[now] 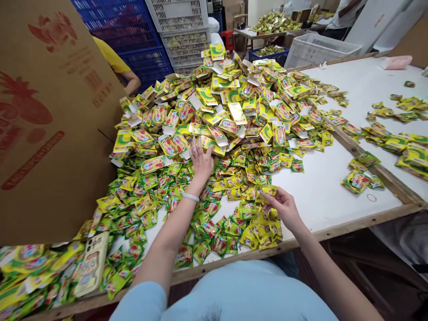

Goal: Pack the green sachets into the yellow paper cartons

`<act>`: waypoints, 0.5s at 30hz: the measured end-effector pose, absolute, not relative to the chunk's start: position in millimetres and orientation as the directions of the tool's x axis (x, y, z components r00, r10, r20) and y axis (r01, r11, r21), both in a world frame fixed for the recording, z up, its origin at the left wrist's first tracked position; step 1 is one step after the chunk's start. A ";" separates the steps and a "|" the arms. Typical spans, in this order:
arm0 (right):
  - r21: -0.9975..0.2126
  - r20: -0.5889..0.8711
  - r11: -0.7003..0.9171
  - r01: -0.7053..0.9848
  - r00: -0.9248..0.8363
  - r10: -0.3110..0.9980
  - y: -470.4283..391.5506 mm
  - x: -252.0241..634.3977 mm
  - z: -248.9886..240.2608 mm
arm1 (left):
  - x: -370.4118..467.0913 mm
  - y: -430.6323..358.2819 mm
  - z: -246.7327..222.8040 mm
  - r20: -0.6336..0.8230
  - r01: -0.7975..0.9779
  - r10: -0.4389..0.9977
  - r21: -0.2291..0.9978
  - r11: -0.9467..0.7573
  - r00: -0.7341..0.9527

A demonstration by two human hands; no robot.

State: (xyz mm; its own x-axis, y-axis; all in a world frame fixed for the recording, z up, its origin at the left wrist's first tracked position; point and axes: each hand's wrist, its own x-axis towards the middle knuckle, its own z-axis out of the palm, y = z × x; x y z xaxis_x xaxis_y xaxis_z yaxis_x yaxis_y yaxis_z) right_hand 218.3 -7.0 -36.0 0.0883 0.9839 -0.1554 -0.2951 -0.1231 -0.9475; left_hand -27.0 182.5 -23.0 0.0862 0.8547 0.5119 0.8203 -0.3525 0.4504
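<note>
A large heap of small yellow boxes [219, 82], many with white flaps open, rises from the white table [310, 187]. My left hand [201, 161] reaches to the heap's lower front edge, fingers apart on a yellow box. Lower right, my right hand [282, 206] pinches a small yellow packet [266, 191] between thumb and fingers. Green packets [209, 227] and yellow packets [259, 234] lie spread between my forearms and along the table's front.
A big cardboard carton [60, 178] stands at the left, a phone [92, 265] below it. A wooden strip [354, 149] crosses the table at right, with more packets beyond. Crates [182, 35] are stacked behind. A yellow-sleeved person [113, 58] is at back left.
</note>
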 end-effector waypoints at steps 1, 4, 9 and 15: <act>-0.929 -0.190 -0.159 -0.335 0.061 0.980 -8.8 221.0 -36.4 | -32.7 188.0 -18.5 0.520 0.837 0.846 0.406 -0.367 0.119; -0.823 -0.288 -0.292 -0.487 -0.086 0.954 -8.7 220.0 -37.3 | -34.7 176.5 -6.3 0.573 0.833 0.805 0.363 -0.419 0.155; -0.730 -0.271 -0.311 -0.609 -0.161 0.949 3.9 196.1 -29.3 | -18.1 99.6 -4.6 0.569 0.601 0.734 0.455 -0.657 0.370; -0.971 0.240 0.235 0.052 0.121 0.963 -8.9 184.1 -30.5 | -1.6 25.5 -19.9 0.284 0.060 0.948 0.954 -0.295 0.146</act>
